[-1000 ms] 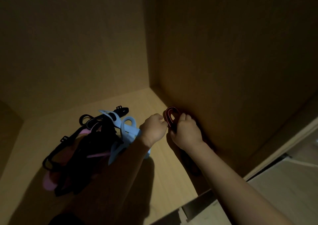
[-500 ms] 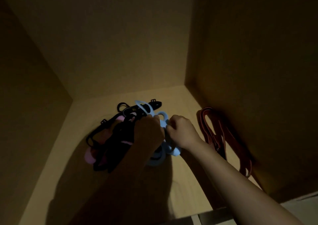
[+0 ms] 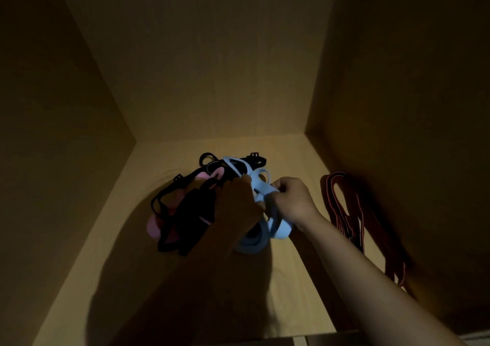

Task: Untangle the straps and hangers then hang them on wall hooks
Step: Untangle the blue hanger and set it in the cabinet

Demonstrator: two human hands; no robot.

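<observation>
Gripping: right hand [image 3: 293, 202] has its fingers curled round a loop of the blue strap [image 3: 278, 227], clamped on it, knuckles up.
Left hand: left hand [image 3: 238, 205] lies deep in shadow on top of the tangle, touching the blue strap's upper band. Cannot tell whether its fingers pinch anything.
Hands: close together, just apart, with the blue strap running between them.
Blue strap: pale and wide, looped several times. One loop stands up behind the hands. A thicker coil lies on the floor below the right wrist, half in the left arm's shadow.
Tangle: tangle [image 3: 185, 226] sits mid-floor, left of the blue strap and wound into it.
Black straps: black straps [image 3: 169, 189] arc out of the tangle's left side. A black ring and a buckled end poke out at the back.
Pink piece: pink piece [image 3: 153, 229] shows under the black straps at the tangle's left edge. Shape unclear.
Red strap: red strap [image 3: 344, 213] lies apart from the tangle, in long loops along the foot of the right wall.
Floor: floor [image 3: 297, 287] is pale wood, lit on the right and heavily shadowed under the left arm.
Walls: back wall [image 3: 212, 67], left wall [image 3: 53, 120] and right wall [image 3: 411, 94] box the space in, all plain wood and dim.
</observation>
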